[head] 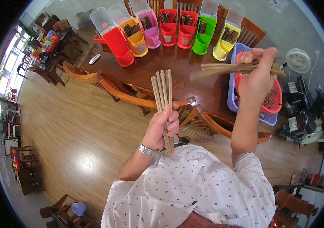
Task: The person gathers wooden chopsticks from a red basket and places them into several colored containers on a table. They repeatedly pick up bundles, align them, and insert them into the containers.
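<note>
My left hand (pixel 164 125) grips an upright bundle of wooden chopsticks (pixel 163 91) in front of my chest. Over on the right, my right hand (pixel 257 74) is raised and closed around a second chopstick bundle (pixel 221 67), held roughly level and blurred at its left end. Beneath that hand is a red basket (pixel 277 107) set in a blue plastic basket (pixel 231 85), with more chopsticks (pixel 270 98) inside. Lidded utensil holders line the far side of the table: a yellow holder (pixel 220 51), a green holder (pixel 201 45) and several others. Most contain chopsticks; the leftmost red holder (pixel 119 47) shows none.
The dark wooden table (pixel 173 59) has chairs along both sides, with a curved chair back (pixel 133 98) between me and it. A white object (pixel 94 59) lies at its left end. A fan (pixel 298 59) and motorbikes (pixel 298 114) stand to the right.
</note>
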`<state>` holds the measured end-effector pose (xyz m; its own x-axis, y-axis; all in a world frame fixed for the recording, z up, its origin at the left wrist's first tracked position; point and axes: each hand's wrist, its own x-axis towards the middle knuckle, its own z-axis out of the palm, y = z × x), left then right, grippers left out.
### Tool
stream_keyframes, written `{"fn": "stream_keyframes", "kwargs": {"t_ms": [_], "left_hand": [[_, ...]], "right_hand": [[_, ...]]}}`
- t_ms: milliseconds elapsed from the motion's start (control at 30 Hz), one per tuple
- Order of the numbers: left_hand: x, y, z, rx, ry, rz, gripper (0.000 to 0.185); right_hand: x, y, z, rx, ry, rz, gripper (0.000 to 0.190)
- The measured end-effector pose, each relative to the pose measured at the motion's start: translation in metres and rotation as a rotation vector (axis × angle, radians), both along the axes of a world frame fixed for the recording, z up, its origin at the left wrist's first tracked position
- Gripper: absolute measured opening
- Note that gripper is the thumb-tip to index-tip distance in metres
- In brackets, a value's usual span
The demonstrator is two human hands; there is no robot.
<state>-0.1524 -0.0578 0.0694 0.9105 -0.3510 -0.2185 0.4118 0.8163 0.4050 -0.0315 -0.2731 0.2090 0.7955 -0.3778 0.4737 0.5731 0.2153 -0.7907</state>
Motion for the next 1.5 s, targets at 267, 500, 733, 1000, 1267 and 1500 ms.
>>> {"fn": "stream_keyframes", "kwargs": {"t_ms": [267,500,733,1000,1267,1500], "left_hand": [[0.016,-0.013,0.02,-0.046,-0.052,0.004,0.064],[0.03,0.01,0.01,0.133,-0.143,0.171,0.034],[0.048,0.032,0.017,0.248,-0.367,0.383,0.014],[0.029,-0.01,0.008,0.501,-0.47,0.365,0.021],[0.031,0.027,0.01,0.118,-0.254,0.39,0.049],[0.051,0.061,0.012,-0.285,-0.048,0.389,0.018]], "right_hand": [[-0.044,0.064,-0.085,-0.67,-0.957,0.721,0.034],[-0.074,0.065,-0.121,-1.011,-0.754,0.632,0.054],[-0.072,0.016,-0.118,-1.256,-0.298,0.763,0.136],[-0.074,0.055,-0.11,-0.988,0.157,0.8,0.104],[-0.08,0.071,-0.093,-1.149,0.697,1.034,0.062],[-0.069,0.085,-0.09,-0.418,0.847,1.361,0.048]]}}
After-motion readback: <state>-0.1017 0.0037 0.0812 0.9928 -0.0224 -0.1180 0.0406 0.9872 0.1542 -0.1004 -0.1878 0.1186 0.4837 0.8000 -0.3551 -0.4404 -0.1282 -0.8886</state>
